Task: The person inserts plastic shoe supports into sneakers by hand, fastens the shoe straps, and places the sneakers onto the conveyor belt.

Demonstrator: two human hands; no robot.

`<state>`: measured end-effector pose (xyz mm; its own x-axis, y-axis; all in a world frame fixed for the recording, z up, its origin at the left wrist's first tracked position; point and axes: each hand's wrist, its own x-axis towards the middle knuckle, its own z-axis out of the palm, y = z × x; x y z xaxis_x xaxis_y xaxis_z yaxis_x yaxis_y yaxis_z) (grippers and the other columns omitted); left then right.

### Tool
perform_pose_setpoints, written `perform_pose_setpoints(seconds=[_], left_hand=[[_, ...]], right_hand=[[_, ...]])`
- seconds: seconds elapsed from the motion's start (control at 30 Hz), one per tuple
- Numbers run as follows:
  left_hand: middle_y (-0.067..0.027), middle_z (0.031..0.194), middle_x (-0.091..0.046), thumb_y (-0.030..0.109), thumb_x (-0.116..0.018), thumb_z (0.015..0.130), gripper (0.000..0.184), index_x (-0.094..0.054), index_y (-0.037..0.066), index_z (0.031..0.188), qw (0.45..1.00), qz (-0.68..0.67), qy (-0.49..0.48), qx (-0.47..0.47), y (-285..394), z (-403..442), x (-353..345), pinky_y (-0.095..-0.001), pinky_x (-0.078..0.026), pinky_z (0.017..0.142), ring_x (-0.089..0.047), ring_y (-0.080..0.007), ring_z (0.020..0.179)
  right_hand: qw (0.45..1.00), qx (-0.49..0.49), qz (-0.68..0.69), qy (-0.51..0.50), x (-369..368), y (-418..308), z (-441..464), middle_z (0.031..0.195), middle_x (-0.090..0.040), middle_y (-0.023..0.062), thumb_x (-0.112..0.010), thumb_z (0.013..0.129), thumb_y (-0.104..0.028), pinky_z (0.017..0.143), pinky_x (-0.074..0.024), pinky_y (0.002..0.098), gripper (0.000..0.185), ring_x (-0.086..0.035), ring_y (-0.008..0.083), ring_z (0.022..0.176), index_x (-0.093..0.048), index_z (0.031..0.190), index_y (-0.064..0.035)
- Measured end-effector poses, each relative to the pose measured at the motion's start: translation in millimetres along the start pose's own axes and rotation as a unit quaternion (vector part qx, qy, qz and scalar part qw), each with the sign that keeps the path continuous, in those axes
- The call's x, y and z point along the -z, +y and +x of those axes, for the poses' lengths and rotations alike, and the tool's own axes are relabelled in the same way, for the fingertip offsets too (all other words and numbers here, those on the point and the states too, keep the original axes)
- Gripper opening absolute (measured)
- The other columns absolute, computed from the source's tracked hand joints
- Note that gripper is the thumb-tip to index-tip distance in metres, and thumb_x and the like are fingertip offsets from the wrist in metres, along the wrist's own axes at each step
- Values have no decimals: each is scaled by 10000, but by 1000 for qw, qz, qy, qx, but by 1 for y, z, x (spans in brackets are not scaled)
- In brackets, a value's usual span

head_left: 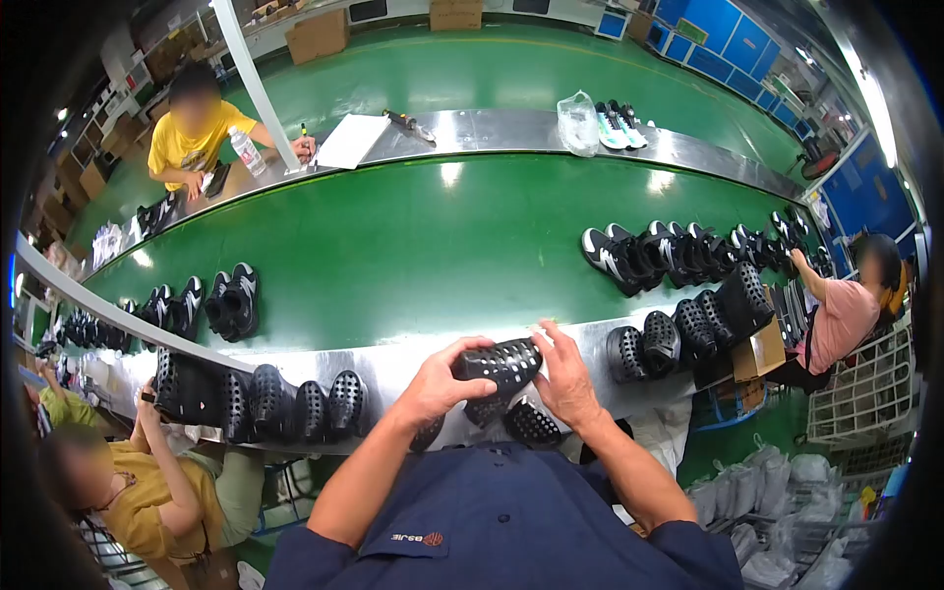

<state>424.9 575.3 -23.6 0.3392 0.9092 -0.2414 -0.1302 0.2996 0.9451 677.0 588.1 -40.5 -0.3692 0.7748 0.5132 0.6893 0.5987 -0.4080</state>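
Observation:
A black shoe with many round holes [503, 366] is up in front of my chest, above the metal ledge. My left hand [444, 382] is wrapped round its left end, thumb along the near side. At the other end, my right hand [568, 379] grips the shoe's edge with fingers curved over it; part of its hold is hidden. Just below, another perforated black shoe [532, 421] lies near my right wrist, with more dark shoes partly covered by my hands.
Perforated black shoes stand on the ledge to the left [313, 408] and right [661, 341]. Black-and-white sneakers [615, 258] sit on the green belt [423, 256]. Co-workers sit on both sides; one across the belt holds a pen beside white paper [352, 141].

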Motion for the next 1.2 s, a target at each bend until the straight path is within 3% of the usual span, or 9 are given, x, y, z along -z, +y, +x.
perform_pose_setpoints(seconds=[0.1, 0.17, 0.23, 0.33, 0.43, 0.53, 0.73, 0.97, 1.2], left_hand=[[-142, 1312, -624, 101, -846, 812, 681, -548, 20, 1419, 977, 97, 165, -95, -17, 2, -10, -347, -545, 995, -640, -233, 1173], [-179, 1350, -573, 114, -850, 795, 695, -549, 25, 1415, 931, 262, 195, -165, -8, 2, -31, -379, -534, 1029, -608, -306, 1240], [-212, 1423, -488, 88, -863, 759, 789, -501, 57, 1459, 877, 375, 150, -261, -22, 8, -51, -402, -535, 1046, -574, -337, 1294], [-159, 1444, -436, -28, -808, 789, 763, -467, -2, 1470, 985, 116, 50, -119, -17, 7, -54, -408, -541, 1085, -575, -298, 1292], [-128, 1367, -456, -96, -805, 786, 717, -500, -2, 1428, 986, 64, 4, -152, -33, 9, -62, -358, -593, 999, -617, -246, 1184], [-129, 1349, -460, -70, -825, 786, 684, -536, 24, 1399, 972, 147, 22, -182, -34, 15, -78, -354, -612, 943, -634, -241, 1134], [-156, 1382, -470, 19, -869, 763, 712, -566, 62, 1406, 944, 215, -53, -246, -27, 26, -88, -372, -622, 942, -641, -272, 1161], [-185, 1109, -662, 252, -841, 813, 569, -618, 35, 1289, 835, 446, -38, -321, -52, 83, -114, -450, -531, 890, -612, -370, 1052], [-224, 1015, -689, 401, -791, 883, 556, -630, 3, 1236, 799, 549, -68, -235, -66, 173, -218, -489, -529, 865, -638, -405, 983]], right_hand=[[864, -384, 319, -71, -10, -5, -12, 1496, -467, 228, -751, 906, -71, 958, -558, 346, 828, -642, 297, 1162, -293, 1594, -21], [621, -547, 561, -29, -16, -28, -4, 1453, -509, 198, -760, 930, -94, 983, -541, 323, 811, -622, 237, 1183, -290, 1587, -25], [604, -446, 660, 13, -29, -41, -4, 1385, -547, 145, -785, 937, -125, 989, -539, 313, 805, -611, 188, 1173, -294, 1567, -29], [683, -390, 615, 62, 13, -48, 11, 1309, -579, 116, -804, 893, -80, 994, -538, 319, 777, -600, 173, 1188, -332, 1504, 12], [784, -380, 490, 35, 30, -40, -8, 1342, -556, 205, -785, 892, -181, 1017, -528, 386, 759, -587, 270, 1248, -362, 1474, 60], [846, -416, 335, 10, 45, -37, -16, 1420, -486, 355, -801, 861, -362, 1109, -450, 481, 932, -523, 448, 1329, -335, 1489, 145], [934, -341, 96, 44, 44, -31, -43, 1434, -513, 293, -840, 832, -289, 1056, -505, 423, 903, -597, 388, 1271, -386, 1502, 112], [892, -378, -115, 218, 132, 39, -110, 1481, -497, 281, -784, 793, -136, 1192, -380, 467, 759, -491, 428, 1388, -479, 1456, 77], [787, -501, 25, 359, 164, 33, -201, 1469, -546, 248, -752, 838, -163, 1148, -410, 399, 737, -543, 338, 1346, -478, 1476, 83]])
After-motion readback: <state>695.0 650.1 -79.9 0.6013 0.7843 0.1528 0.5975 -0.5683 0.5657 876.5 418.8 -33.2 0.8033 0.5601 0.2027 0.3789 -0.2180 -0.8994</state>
